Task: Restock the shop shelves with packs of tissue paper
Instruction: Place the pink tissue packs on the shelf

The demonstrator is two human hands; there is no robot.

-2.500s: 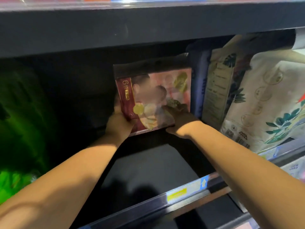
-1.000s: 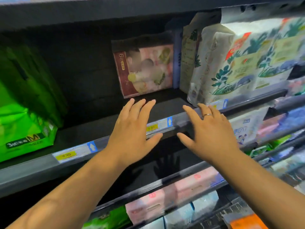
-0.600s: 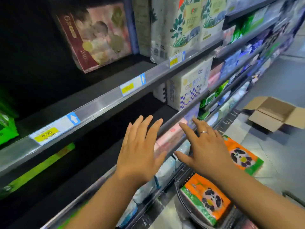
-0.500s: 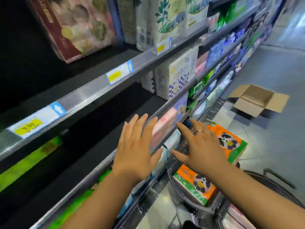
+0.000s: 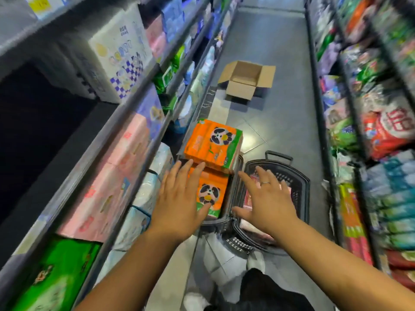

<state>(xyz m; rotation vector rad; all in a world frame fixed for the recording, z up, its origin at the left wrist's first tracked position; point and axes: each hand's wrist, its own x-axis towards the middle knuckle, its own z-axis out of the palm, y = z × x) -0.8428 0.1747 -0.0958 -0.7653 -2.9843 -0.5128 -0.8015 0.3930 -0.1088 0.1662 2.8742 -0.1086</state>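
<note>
Two orange tissue packs with a panda print lie in a dark basket on the floor: the upper pack (image 5: pixel 213 144) sits on top, the lower pack (image 5: pixel 210 191) beneath it. My left hand (image 5: pixel 179 203) hovers over the lower pack, fingers spread and straight, holding nothing. My right hand (image 5: pixel 267 198), wearing a ring, is spread above a second black basket (image 5: pixel 298 187) that holds pink packs (image 5: pixel 249 196). The left shelves (image 5: pixel 125 102) carry pink, white and green tissue packs, with a dark empty bay (image 5: pixel 40 131) on the middle shelf.
An open cardboard box (image 5: pixel 246 80) stands on the grey aisle floor ahead. Packed shelves (image 5: pixel 370 131) line the right side of the narrow aisle. My legs and white shoes (image 5: pixel 224 270) are just below the baskets.
My view has swung down from the shelf with the placed red pack to the floor baskets. Both empty hands have dropped with it and now hover over the baskets.
</note>
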